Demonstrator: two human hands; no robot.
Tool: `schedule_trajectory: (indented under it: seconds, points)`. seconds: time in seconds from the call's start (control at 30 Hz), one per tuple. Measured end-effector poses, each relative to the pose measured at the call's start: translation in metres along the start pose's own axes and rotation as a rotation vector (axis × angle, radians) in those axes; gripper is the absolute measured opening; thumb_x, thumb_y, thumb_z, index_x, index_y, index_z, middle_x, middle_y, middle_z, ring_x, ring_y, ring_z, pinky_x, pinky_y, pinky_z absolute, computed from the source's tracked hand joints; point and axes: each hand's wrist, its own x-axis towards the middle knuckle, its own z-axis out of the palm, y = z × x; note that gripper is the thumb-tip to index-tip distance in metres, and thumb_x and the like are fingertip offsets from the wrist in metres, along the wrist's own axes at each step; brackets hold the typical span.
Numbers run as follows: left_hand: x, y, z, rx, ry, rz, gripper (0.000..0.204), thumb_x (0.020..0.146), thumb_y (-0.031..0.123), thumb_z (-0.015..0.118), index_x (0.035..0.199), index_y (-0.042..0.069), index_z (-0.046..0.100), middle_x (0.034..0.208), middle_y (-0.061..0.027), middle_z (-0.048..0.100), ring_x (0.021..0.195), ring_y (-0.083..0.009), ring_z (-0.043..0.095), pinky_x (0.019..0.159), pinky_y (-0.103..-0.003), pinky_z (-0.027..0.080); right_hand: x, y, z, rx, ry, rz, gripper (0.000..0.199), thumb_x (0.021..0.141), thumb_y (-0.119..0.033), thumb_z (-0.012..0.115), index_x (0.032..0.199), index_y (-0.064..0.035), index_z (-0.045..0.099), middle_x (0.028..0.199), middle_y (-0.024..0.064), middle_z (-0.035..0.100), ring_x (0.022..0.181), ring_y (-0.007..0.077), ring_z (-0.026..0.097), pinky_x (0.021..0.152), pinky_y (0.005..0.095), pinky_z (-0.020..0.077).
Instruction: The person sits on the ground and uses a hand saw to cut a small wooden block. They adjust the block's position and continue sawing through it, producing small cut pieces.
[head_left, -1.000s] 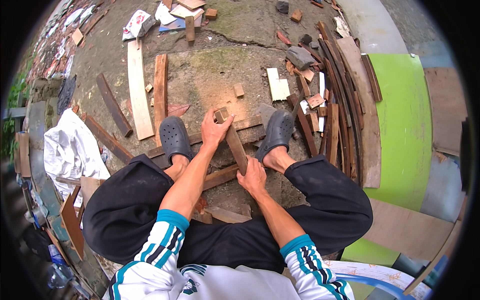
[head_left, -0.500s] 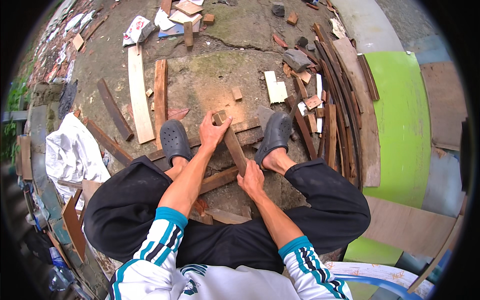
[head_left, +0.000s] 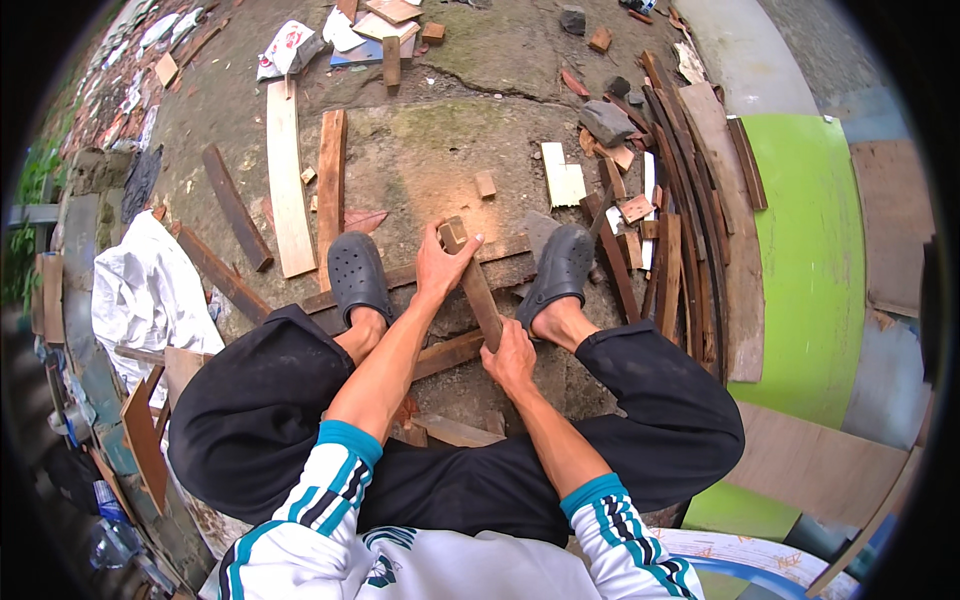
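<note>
Between my shoes, a short brown wooden batten [head_left: 479, 292] slants from far left to near right, held in both hands. My left hand [head_left: 440, 268] is closed around its far end, thumb along the side, the squared end face showing above the fingers. Around the near end wraps my right hand [head_left: 511, 356], fingers closed. Under the batten a dark wooden plank [head_left: 505, 268] lies crosswise on the ground between the shoes. Closer to me, a second wooden strip [head_left: 448, 354] also lies crosswise. Fine light-brown dust and a small wood block [head_left: 485, 184] lie just beyond my left hand.
A pile of long wooden strips [head_left: 690, 215] lies to the right beside a green panel [head_left: 808, 260]. A pale board [head_left: 288, 180] and a brown board [head_left: 331, 190] lie at the left, near a white cloth sack [head_left: 150, 300]. Grey stones [head_left: 606, 122] sit at the far right.
The whole view has shifted slightly, with the ground and wood appearing a little further right. Both hands keep their hold on the batten, and its slant is nearly unchanged.
</note>
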Motion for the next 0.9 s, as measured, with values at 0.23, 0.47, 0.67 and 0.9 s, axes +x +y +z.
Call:
schedule_trajectory:
  seconds: [0.23, 0.47, 0.67, 0.9]
  points:
    - [-0.055, 0.015, 0.052, -0.121, 0.196, -0.329, 0.111, 0.074, 0.035, 0.084, 0.157, 0.005, 0.016, 0.137, -0.0324, 0.054, 0.123, -0.0454, 0.058, 0.105, -0.050, 0.045, -0.001, -0.002, 0.002, -0.024, -0.049, 0.055, 0.075, 0.074, -0.021, 0.083, 0.138, -0.0034, 0.049, 0.127, 0.0161, 0.058, 0.119, 0.0352, 0.057, 0.097, 0.0471, 0.0479]
    - [-0.058, 0.010, 0.067, 0.041, 0.257, -0.301, 0.090, 0.080, 0.017, 0.074, 0.152, 0.009, 0.021, 0.126, -0.0352, 0.059, 0.107, -0.0535, 0.063, 0.093, -0.058, 0.049, 0.007, -0.003, -0.016, 0.030, -0.141, 0.057, 0.078, 0.078, -0.041, 0.081, 0.138, -0.0021, 0.051, 0.127, 0.0198, 0.060, 0.122, 0.0371, 0.058, 0.100, 0.0467, 0.0478]
    - [-0.059, 0.005, 0.056, -0.164, 0.217, -0.262, 0.097, 0.084, 0.049, 0.078, 0.152, 0.000, 0.028, 0.137, -0.0314, 0.054, 0.122, -0.0427, 0.060, 0.102, -0.048, 0.047, 0.000, -0.001, -0.014, -0.077, -0.217, 0.243, 0.083, 0.075, -0.047, 0.084, 0.138, -0.0018, 0.053, 0.129, 0.0181, 0.062, 0.123, 0.0345, 0.057, 0.102, 0.0468, 0.0461]
    - [-0.078, -0.077, 0.060, -0.488, -0.119, -0.380, 0.111, 0.084, 0.073, 0.068, 0.148, -0.012, 0.036, 0.141, -0.0271, 0.052, 0.127, -0.0342, 0.055, 0.106, -0.043, 0.044, -0.008, 0.004, -0.020, -0.023, -0.251, 0.211, 0.082, 0.076, -0.044, 0.081, 0.141, -0.0033, 0.052, 0.132, 0.0199, 0.061, 0.126, 0.0365, 0.055, 0.106, 0.0463, 0.0453]
